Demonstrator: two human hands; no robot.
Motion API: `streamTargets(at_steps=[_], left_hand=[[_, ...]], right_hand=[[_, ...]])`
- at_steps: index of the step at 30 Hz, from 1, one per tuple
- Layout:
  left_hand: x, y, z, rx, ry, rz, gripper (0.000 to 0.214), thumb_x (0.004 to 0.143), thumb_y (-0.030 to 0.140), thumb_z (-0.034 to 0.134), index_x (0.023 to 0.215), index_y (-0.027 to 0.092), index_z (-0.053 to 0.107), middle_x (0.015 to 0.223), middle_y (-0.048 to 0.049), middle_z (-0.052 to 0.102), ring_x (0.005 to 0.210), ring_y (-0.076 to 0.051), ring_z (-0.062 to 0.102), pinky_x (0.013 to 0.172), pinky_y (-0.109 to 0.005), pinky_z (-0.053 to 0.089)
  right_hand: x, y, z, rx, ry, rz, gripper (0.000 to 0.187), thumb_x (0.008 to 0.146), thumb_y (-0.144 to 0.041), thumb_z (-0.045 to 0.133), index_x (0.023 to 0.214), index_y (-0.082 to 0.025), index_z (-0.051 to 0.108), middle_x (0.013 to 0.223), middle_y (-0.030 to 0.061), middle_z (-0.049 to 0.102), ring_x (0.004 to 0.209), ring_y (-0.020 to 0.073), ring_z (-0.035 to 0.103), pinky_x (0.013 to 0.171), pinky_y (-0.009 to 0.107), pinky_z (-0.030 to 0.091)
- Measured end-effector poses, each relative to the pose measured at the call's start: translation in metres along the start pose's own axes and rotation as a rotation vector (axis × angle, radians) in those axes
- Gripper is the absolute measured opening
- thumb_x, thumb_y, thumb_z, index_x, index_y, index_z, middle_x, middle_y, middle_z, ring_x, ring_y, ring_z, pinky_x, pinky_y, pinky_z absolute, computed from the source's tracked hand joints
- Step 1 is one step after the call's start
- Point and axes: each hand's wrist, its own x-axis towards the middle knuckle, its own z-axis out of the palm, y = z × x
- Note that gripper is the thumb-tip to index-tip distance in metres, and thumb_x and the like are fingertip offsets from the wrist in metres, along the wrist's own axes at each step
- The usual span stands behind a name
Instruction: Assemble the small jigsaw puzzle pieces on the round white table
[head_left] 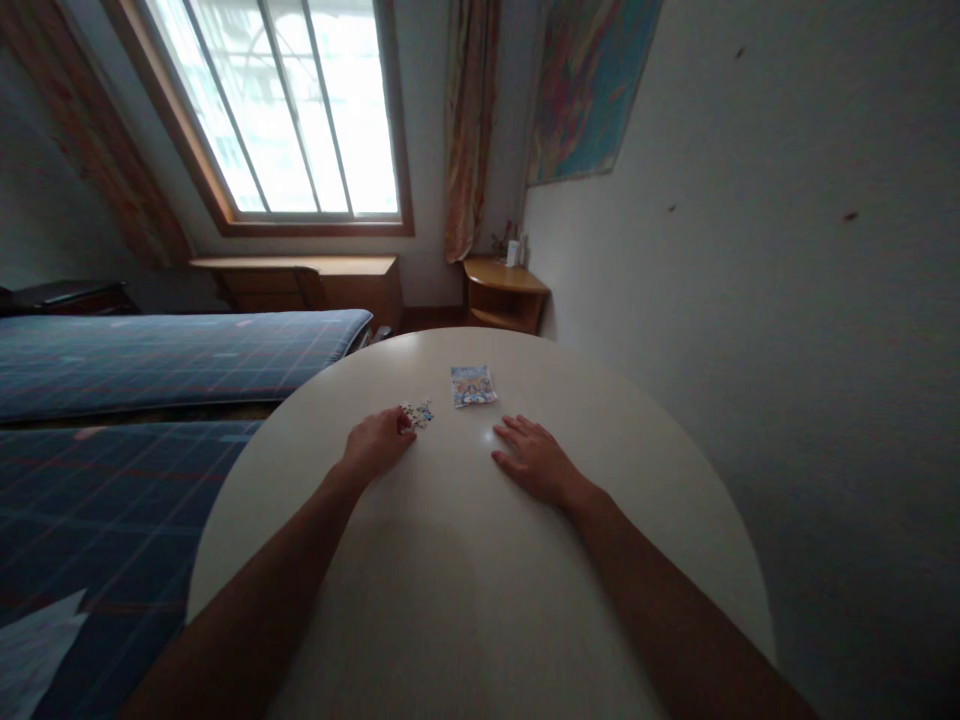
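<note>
A small pile of loose jigsaw puzzle pieces (420, 412) lies on the round white table (450, 560). My left hand (377, 441) rests at the pile's left edge, its fingers curled in and the thumb close by. Whatever sits between those fingertips is too small and hidden to make out. To the right of the pile lies a small printed picture sheet or packet (472, 386) with a blue and tan pattern. Just in front of it, my right hand (536, 458) lies flat on the tabletop, fingers spread, holding nothing.
Left of the table are beds with blue plaid covers (172, 360), and a white paper (37, 650) lies at the lower left. A wooden corner shelf (506, 280) stands beyond the table. The white wall (787, 330) runs along the right side.
</note>
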Motion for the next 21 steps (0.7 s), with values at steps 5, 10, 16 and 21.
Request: streamTargets(at_steps=[5, 10, 16, 21], left_hand=[[0.003, -0.003, -0.001, -0.033, 0.008, 0.018, 0.013, 0.083, 0.029, 0.062, 0.090, 0.022, 0.071, 0.091, -0.0056, 0.075, 0.085, -0.022, 0.069, 0.071, -0.028, 0.047], [0.006, 0.001, 0.000, -0.082, 0.052, 0.094, 0.011, 0.087, 0.027, 0.062, 0.091, 0.021, 0.070, 0.091, -0.0038, 0.075, 0.080, -0.018, 0.068, 0.068, -0.025, 0.047], [0.000, 0.025, 0.013, -0.034, 0.158, 0.270, 0.011, 0.092, 0.024, 0.060, 0.098, 0.023, 0.068, 0.103, -0.0042, 0.071, 0.099, -0.020, 0.063, 0.087, -0.029, 0.046], [0.000, 0.034, 0.022, 0.049, 0.154, 0.349, 0.010, 0.092, 0.023, 0.060, 0.090, 0.023, 0.069, 0.100, -0.0056, 0.071, 0.101, -0.023, 0.061, 0.086, -0.032, 0.046]], right_hand=[[0.000, 0.001, 0.000, 0.013, 0.002, 0.010, 0.058, 0.095, -0.048, 0.043, 0.146, -0.019, 0.047, 0.157, 0.0092, 0.036, 0.148, 0.0263, 0.026, 0.120, 0.046, 0.017], [0.001, 0.002, 0.002, 0.008, -0.001, -0.002, 0.059, 0.095, -0.049, 0.043, 0.146, -0.019, 0.046, 0.158, 0.0098, 0.036, 0.148, 0.0267, 0.026, 0.120, 0.046, 0.018], [0.000, 0.002, 0.002, 0.007, 0.013, -0.002, 0.058, 0.096, -0.049, 0.043, 0.146, -0.019, 0.047, 0.157, 0.0092, 0.037, 0.148, 0.0268, 0.027, 0.120, 0.046, 0.018], [0.001, 0.001, 0.001, 0.017, 0.018, 0.002, 0.058, 0.095, -0.049, 0.044, 0.145, -0.019, 0.048, 0.157, 0.0090, 0.038, 0.148, 0.0267, 0.027, 0.120, 0.045, 0.018]])
